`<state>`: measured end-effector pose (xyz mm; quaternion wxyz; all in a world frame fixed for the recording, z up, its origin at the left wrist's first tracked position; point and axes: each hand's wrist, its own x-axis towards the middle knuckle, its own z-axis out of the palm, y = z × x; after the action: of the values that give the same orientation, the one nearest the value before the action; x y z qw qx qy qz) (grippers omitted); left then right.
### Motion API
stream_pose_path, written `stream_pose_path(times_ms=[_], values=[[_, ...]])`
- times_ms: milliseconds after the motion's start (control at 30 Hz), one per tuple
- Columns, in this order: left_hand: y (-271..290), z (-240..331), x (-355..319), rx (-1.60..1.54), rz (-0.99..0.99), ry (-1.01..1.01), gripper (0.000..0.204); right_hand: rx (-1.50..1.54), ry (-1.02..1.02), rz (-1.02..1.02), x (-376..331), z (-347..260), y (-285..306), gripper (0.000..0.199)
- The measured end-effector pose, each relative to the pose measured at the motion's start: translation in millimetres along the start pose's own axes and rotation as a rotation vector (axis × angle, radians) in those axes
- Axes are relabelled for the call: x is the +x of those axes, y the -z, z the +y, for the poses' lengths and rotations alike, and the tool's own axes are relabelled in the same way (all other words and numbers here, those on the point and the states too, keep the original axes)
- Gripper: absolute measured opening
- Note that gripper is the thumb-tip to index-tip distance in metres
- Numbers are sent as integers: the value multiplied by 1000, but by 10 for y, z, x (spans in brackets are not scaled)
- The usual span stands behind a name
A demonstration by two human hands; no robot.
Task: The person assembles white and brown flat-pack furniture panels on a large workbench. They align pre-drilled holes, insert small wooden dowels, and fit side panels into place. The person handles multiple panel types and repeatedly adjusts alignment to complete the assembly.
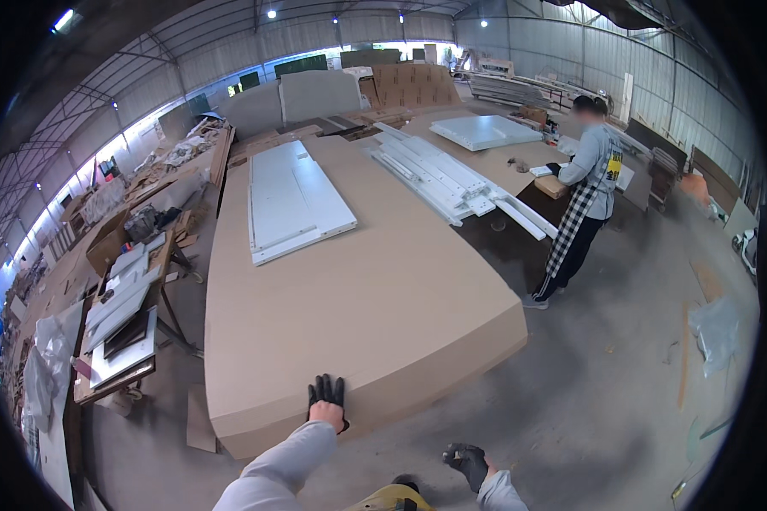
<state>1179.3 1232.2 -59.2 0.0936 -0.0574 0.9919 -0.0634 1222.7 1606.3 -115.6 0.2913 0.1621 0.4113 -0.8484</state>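
My left hand (326, 402), in a black glove, rests on the near edge of a large table covered in brown cardboard (349, 315). Its fingers lie stretched out and hold nothing. Off the table's near side hangs my right hand (467, 463), also gloved, with its fingers curled inward; what they hold, if anything, is too small to make out. Farther up the cardboard lie white panels (294, 200), and to their right a stack of long white boards (443, 175).
A co-worker (590, 183) in a checked apron stands at the right behind the white boards, near another white panel (486, 131). At the left, a low bench (115, 375) carries several white and dark boards. Clear plastic sheeting (714, 332) lies on the floor at right.
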Motion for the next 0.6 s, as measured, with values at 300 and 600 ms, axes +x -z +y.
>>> stream_pose_path(times_ms=[300,600], values=[[-170,869,569,-363,293,78,100,-337,243,-181,615,-1939,242,24],[627,2651,2617,-414,330,-47,75,-426,238,-11,1248,-3617,965,24]])
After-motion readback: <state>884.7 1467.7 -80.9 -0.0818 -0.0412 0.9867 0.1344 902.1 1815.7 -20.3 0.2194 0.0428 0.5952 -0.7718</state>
